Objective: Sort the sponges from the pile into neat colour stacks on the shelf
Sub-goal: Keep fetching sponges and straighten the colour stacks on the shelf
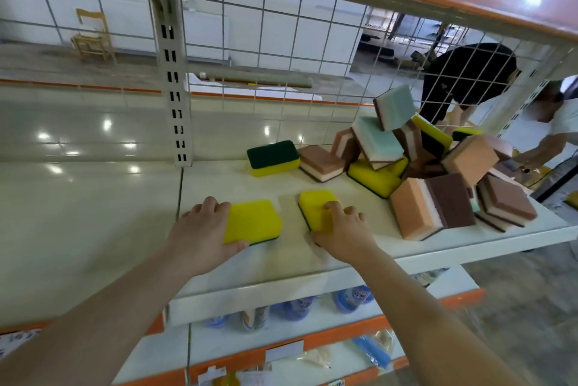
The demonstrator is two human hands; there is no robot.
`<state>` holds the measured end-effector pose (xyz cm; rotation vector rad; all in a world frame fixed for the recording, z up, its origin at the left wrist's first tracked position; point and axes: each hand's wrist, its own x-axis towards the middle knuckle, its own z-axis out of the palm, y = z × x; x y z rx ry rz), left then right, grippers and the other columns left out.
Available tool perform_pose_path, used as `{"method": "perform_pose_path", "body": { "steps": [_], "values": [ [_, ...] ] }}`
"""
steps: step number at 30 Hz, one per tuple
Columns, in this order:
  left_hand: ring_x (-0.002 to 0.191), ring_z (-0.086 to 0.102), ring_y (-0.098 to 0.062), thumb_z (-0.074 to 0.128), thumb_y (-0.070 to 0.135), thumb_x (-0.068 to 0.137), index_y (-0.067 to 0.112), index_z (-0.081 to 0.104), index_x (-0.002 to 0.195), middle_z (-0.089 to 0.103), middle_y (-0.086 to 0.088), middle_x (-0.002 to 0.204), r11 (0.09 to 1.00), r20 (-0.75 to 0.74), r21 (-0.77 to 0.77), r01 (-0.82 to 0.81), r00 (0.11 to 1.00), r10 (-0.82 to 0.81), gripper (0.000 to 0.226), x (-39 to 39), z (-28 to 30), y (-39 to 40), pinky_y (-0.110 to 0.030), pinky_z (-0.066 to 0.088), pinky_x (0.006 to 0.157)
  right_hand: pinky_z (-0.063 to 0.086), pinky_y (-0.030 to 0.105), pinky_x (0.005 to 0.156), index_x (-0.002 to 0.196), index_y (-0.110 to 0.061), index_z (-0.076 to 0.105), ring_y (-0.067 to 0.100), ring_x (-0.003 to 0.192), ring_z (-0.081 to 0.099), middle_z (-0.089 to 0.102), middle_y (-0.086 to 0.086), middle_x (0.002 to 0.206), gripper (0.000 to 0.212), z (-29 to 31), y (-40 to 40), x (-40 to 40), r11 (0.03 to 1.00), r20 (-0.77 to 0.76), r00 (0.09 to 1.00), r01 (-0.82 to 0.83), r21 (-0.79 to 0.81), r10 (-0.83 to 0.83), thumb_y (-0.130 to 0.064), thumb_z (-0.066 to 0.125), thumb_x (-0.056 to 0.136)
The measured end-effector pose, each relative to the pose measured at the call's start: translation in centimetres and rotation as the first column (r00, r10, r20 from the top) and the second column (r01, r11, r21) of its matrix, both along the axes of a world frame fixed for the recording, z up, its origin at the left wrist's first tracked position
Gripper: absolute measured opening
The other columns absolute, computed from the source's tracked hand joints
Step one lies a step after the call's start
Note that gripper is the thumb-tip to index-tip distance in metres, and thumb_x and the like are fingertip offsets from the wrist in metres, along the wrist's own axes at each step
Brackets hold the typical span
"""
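With both hands already down on the shelf (312,257), each has a yellow sponge and the step looks like starting the yellow stack.

Left hand (200,229): fingers (215,206) curled over the far edge of the left yellow sponge (253,221), thumb on the near edge. Firm hold, sponge flat, yellow up, green scourer underneath.

Right hand (342,234): fingers (333,206) bent over the top of the right yellow sponge (316,207), pressing or gripping it; thumb hidden. Sponge lies flat, just beside the other, a gap between them.

To do it well, I judge: lift one, keep the same face up, set it square on the other, edges flush. Foam squashes, so grip lightly by the short sides.

Further back, a single sponge, green face up (273,157), would need flipping to match. Beside it a brown-and-white sponge (320,163).

Farther right, the pile (438,160): brown, peach, mint and yellow sponges leaning on each other against the wire mesh (281,41). Pull from the top, not the base, or it may topple.
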<state>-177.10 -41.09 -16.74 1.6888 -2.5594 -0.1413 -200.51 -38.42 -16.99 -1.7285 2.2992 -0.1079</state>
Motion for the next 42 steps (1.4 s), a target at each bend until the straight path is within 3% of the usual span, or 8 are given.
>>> {"method": "perform_pose_path", "body": {
  "steps": [12, 23, 32, 42],
  "values": [
    [0.121, 0.042, -0.02, 0.048, 0.061, 0.085, 0.016, 0.026, 0.142, 0.035, -0.004, 0.133, 1.0, -0.069, 0.017, -0.01, 0.998, 0.011, 0.075, 9.0, 0.7, 2.1, -0.031, 0.042, 0.095, 0.035, 0.037, 0.096, 0.138, -0.017, 0.03, 0.034, 0.119, 0.039, 0.04, 0.015, 0.128, 0.063, 1.1, 2.6, 8.9, 0.999, 0.072, 0.997, -0.002, -0.048, 0.005, -0.047, 0.056, 0.088],
    [0.122, 0.043, -0.022, 0.046, 0.06, 0.087, 0.013, 0.028, 0.14, 0.037, -0.006, 0.135, 1.0, -0.038, -0.018, -0.014, 0.999, 0.013, 0.073, 17.0, 1.1, 4.8, -0.031, 0.04, 0.095, 0.039, 0.033, 0.09, 0.136, -0.019, 0.033, 0.028, 0.113, 0.047, 0.045, 0.011, 0.126, 0.067, 1.8, 5.1, 17.2, 0.987, 0.172, 0.983, -0.03, -0.16, 0.058, -0.046, 0.064, 0.083],
    [0.121, 0.045, -0.022, 0.046, 0.061, 0.086, 0.015, 0.034, 0.138, 0.045, -0.005, 0.132, 0.992, -0.039, -0.037, -0.117, 0.992, 0.116, 0.07, 21.2, 1.2, 7.2, -0.031, 0.038, 0.095, 0.04, 0.031, 0.088, 0.137, -0.021, 0.033, 0.026, 0.112, 0.047, 0.045, 0.009, 0.126, 0.064, 1.6, 5.6, 21.6, 0.972, 0.161, 0.968, -0.164, -0.168, 0.192, -0.044, 0.062, 0.085],
    [0.127, 0.039, -0.023, 0.041, 0.058, 0.09, 0.013, 0.02, 0.145, 0.036, -0.005, 0.14, 0.959, -0.005, -0.001, -0.285, 0.958, 0.285, 0.074, 24.8, 0.6, 10.3, -0.03, 0.033, 0.102, 0.038, 0.029, 0.087, 0.139, -0.023, 0.032, 0.026, 0.114, 0.045, 0.044, 0.008, 0.126, 0.063, 1.7, 5.6, 24.6, 0.927, 0.128, 0.923, -0.344, -0.147, 0.363, -0.043, 0.06, 0.086]
  ]
}}
